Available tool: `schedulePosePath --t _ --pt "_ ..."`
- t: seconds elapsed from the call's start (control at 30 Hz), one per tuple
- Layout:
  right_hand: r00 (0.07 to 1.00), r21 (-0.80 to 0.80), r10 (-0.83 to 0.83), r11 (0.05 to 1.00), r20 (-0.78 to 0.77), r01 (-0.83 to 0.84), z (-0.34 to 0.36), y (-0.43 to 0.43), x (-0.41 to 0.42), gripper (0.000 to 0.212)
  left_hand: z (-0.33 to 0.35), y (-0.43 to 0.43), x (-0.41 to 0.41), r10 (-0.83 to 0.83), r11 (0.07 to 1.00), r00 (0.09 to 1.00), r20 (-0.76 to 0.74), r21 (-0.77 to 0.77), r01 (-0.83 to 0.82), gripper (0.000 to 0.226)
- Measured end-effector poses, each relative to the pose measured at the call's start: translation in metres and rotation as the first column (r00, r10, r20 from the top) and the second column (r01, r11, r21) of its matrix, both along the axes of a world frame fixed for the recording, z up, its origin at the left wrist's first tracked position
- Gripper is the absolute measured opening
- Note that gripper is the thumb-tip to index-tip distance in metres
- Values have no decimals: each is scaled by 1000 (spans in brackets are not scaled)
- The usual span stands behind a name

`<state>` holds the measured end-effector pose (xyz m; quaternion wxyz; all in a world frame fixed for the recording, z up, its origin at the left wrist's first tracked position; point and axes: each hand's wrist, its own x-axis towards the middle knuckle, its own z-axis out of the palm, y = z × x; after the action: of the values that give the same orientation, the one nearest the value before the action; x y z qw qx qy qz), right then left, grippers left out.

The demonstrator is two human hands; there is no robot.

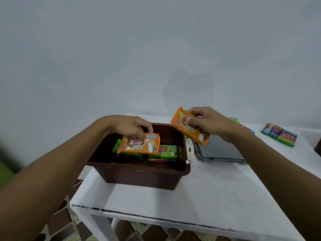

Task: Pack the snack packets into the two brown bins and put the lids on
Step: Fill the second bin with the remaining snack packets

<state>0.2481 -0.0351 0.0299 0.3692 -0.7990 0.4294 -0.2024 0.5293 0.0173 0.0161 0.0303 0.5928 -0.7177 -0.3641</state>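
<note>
Over the brown bin (139, 168), my left fingers (147, 128) are clamped on the top edge of an orange packet (139, 144). They hold it low above the green packets (167, 150) that lie inside. My right fingers (194, 113) are clamped on a second orange packet (189, 131). It is tilted in the air just past the bin's far right corner, over a grey lid (220, 150) that lies flat on the bench (173, 197) beside the bin. Some loose packets (279, 134) sit in a row far off to the right, well apart from the bin.

I think I am in the packing step, and not near the end. The bin has room and no lid on. Next I should lay the first packet flat on the green ones, then bring the other one across and set it beside it. I should open my fingers only when each packet is inside the walls. I can see just one bin, so I cannot tell where the second one stands
</note>
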Motion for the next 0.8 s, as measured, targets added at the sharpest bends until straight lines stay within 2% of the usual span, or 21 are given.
schedulePosePath --t 0.07,0.17,0.3,0.37,0.47,0.6,0.8 --pt "976 -76 146 984 -164 -160 4 6 30 21 -16 5 21 -29 997 999 32 77 26 25" --pt "817 -145 298 898 -493 -415 -12 15 69 34 -38 10 38 -97 985 990 99 151 81 28" --pt "590 14 346 870 -729 -492 -60 20 98 41 -58 12 45 -202 975 941 273 147 166 28" --pt "549 67 368 869 -750 -490 -74 24 103 41 -64 11 44 -241 968 926 289 137 209 24" --pt "551 50 377 855 -744 -517 -86 27 105 34 -73 14 41 -281 960 893 352 116 256 25" --pt "503 106 407 845 -762 -525 -94 25 102 33 -81 16 39 -260 965 889 376 61 256 18" --pt "487 127 421 840 -765 -527 -99 22 103 37 -83 15 39 -266 963 890 370 58 264 29"
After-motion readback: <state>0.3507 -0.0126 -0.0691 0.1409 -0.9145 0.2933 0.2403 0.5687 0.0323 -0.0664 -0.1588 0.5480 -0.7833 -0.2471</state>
